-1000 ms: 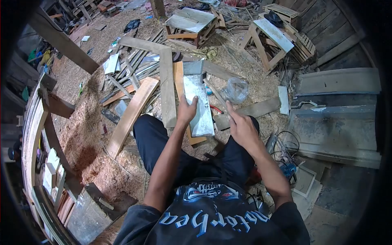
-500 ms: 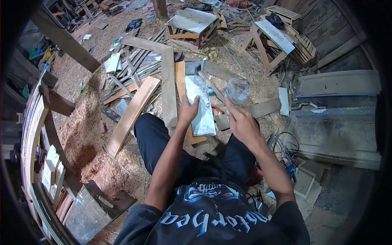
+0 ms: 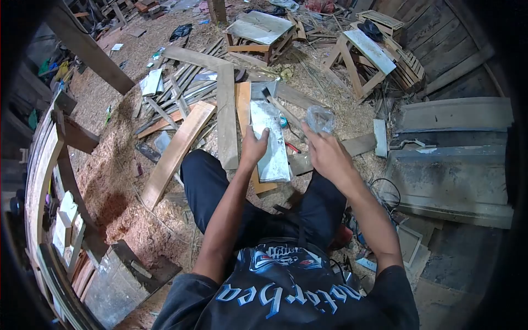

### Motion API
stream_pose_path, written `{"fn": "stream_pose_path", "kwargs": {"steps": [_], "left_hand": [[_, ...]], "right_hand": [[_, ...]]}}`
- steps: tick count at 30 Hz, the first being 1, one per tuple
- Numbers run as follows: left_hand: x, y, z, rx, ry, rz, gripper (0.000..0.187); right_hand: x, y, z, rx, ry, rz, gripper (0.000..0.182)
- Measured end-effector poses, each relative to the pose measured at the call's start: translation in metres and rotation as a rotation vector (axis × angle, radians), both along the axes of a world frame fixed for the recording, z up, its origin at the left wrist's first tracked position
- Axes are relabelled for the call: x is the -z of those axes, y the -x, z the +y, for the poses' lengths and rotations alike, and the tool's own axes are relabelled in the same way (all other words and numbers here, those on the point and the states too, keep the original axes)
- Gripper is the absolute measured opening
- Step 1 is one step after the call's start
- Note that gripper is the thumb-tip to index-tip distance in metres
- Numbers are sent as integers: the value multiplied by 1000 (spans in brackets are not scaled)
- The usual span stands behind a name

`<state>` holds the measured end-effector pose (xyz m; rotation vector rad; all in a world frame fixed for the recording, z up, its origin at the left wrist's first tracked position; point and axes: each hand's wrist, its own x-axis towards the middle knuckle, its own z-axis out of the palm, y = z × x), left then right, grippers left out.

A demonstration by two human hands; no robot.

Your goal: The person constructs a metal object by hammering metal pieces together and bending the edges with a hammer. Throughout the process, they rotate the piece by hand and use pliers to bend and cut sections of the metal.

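Note:
My left hand (image 3: 254,147) is closed round the left edge of a long, white-smeared board (image 3: 273,140), its thumb up on the top face. The board lies lengthwise between my knees, with a grey section (image 3: 264,89) at its far end. In my right hand (image 3: 328,152) is a wooden-handled tool (image 3: 285,110), held slantwise over the board's far right side. Its narrow dark end is near the grey section, and its kind is unclear. Under the board's left side shows an orange-brown plank (image 3: 242,104).
An L-shaped wooden frame (image 3: 226,110) and a loose plank (image 3: 179,154) lie to the left. To the right are a clear plastic bag (image 3: 320,118), a red-handled tool (image 3: 292,147) and large panels (image 3: 448,176). Low wooden tables (image 3: 261,27) stand ahead. Wood shavings (image 3: 132,192) cover the floor.
My right hand has shifted slightly, and the tool's dark end now shows lifted and turned above the board's far end. My left hand keeps its grip on the board.

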<state>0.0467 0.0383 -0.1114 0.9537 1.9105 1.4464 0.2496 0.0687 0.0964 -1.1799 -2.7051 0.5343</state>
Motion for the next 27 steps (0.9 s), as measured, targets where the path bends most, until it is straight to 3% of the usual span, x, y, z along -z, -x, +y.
{"fn": "stream_pose_path", "kwargs": {"steps": [3, 6, 10, 16, 20, 23, 27], "left_hand": [[4, -4, -1, -19, -17, 47, 53], [3, -6, -3, 3, -52, 114, 53], [-36, -19, -14, 12, 194, 98, 55], [-40, -16, -16, 20, 154, 60, 58], [-31, -14, -13, 14, 115, 62, 57], [-23, -11, -13, 10, 86, 43, 57], [-30, -17, -17, 26, 167, 127, 58]], "right_hand": [[-18, 14, -2, -25, -80, -63, 50], [-44, 16, 14, -174, 11, -441, 52], [-52, 25, 16, -183, -107, -219, 59], [-68, 3, 14, -137, -39, -472, 64], [-63, 6, 11, -114, -89, -67, 61], [-28, 5, 14, -118, -18, -133, 55], [-53, 16, 28, -183, -58, -439, 50]]}}
